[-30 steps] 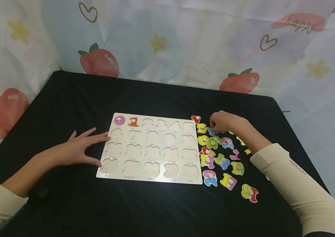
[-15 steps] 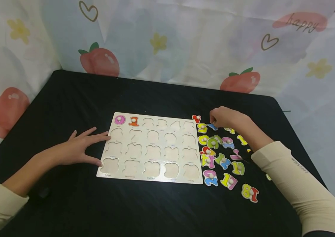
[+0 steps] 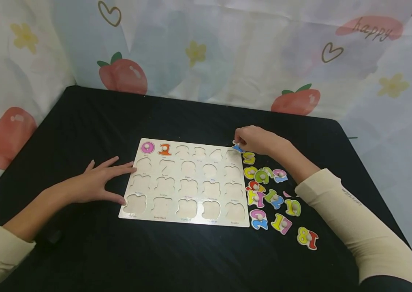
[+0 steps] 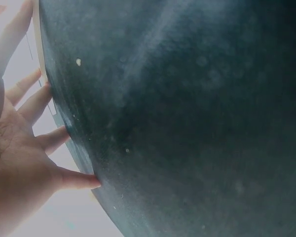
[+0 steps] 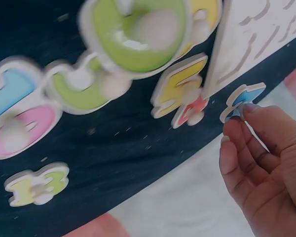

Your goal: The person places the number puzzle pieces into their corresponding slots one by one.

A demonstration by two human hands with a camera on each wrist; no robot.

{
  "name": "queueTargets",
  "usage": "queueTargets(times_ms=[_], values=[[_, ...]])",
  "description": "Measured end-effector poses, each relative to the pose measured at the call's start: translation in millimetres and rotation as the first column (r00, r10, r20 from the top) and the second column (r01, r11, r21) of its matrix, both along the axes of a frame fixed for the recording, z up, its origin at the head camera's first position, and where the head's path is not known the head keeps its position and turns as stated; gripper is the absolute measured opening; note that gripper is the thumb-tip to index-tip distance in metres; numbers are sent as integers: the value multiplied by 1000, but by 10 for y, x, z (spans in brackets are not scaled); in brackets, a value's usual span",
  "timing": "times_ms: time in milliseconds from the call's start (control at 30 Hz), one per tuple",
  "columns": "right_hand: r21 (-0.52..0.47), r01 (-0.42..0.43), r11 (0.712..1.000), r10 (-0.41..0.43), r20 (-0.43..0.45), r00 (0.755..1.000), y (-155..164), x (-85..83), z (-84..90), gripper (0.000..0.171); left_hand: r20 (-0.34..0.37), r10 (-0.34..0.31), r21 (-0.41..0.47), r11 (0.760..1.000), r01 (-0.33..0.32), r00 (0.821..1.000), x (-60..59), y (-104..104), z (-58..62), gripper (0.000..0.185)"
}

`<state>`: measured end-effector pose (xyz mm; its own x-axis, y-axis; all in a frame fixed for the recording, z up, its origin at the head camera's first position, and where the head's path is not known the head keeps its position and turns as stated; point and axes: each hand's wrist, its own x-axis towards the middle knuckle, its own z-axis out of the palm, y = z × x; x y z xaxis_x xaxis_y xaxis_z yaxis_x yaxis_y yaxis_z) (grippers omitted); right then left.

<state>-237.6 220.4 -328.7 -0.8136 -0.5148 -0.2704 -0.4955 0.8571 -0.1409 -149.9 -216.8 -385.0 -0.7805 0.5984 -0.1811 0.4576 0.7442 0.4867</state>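
A blue number piece (image 5: 254,94) is pinched by the right hand (image 3: 256,139); the number puzzle board (image 3: 199,176) is touched by the widely spread left hand (image 3: 90,185).

Smooth, glossy wooden-looking board (image 3: 176,186) and number pieces (image 3: 280,223), matt cloth (image 3: 82,251).

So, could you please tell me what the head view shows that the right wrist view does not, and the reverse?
Only the head view shows the left hand, touching the board at its left edge, and the pink 0 and orange 1 set in its top row.

Only the right wrist view shows the palm side of the right hand and a yellow-and-green piece towards the table's far edge.

Both show the right hand pinching a blue piece, part of the board, and the black tablecloth.
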Motion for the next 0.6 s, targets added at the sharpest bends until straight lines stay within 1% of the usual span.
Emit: queueTargets(times_ms=[167,300,600], values=[[-4,-17,1000,17,33,999,-173,-39,-28,10,5,2,5,1000,-2,1000,1,-7,-12,92],[-6,-35,999,35,34,999,-301,-56,-38,11,9,1,12,1000,-1,1000,-4,-10,-10,92],[-65,-98,993,102,56,993,-710,-84,-112,11,10,8,5,1000,-8,1000,-18,-14,-9,93]])
